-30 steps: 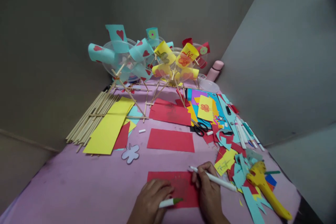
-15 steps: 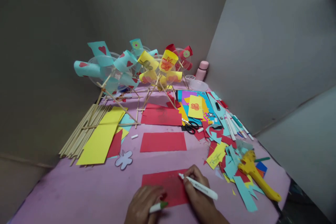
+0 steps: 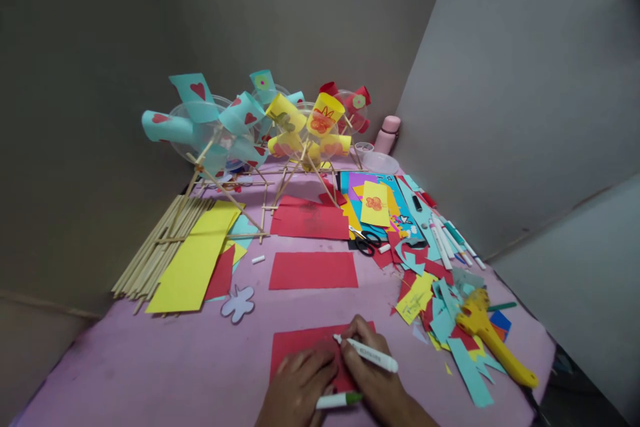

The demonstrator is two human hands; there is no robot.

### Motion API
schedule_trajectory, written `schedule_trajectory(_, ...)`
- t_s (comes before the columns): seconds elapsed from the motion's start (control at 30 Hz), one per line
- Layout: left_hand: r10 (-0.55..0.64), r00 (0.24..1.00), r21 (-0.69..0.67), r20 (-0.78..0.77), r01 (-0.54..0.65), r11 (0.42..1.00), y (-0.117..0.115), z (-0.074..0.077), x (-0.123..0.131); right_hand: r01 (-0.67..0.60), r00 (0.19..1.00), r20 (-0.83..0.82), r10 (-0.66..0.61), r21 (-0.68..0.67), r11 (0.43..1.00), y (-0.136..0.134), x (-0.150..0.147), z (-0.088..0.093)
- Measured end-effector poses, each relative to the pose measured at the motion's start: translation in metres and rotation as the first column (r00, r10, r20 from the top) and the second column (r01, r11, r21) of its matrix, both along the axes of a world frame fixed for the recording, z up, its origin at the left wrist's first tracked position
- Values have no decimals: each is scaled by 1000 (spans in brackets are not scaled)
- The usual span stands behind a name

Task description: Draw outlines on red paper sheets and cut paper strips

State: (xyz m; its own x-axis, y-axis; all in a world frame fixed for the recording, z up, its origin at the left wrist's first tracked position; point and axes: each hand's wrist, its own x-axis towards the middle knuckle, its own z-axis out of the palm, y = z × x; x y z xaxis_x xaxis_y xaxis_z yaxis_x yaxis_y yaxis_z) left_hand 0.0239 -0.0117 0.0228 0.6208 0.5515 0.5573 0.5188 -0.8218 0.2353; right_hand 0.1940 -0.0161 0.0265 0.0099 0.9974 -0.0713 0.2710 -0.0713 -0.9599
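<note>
Right hand [image 3: 369, 379] pinching 1 white pen [image 3: 375, 356], tip over red card [image 3: 295, 341], left hand [image 3: 300, 380] on card, gripping 1 green-tipped pen [image 3: 332, 401]

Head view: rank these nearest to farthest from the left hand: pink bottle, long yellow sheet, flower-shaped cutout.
From the left hand:
1. Flower-shaped cutout, ahead and to the left.
2. Long yellow sheet, farther left.
3. Pink bottle, far back, to the right.
</note>
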Motion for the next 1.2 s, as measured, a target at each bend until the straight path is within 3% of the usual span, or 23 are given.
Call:
schedule_trajectory(0.33,2,1000,-33,-12,-3,999,-2,-2,0,-18,999,34,20,-48,999,0,-1,2)
schedule_trajectory(1.2,10,1000,-68,-8,-11,998,-2,-1,0,-32,999,38,33,-24,999,0,0,1)
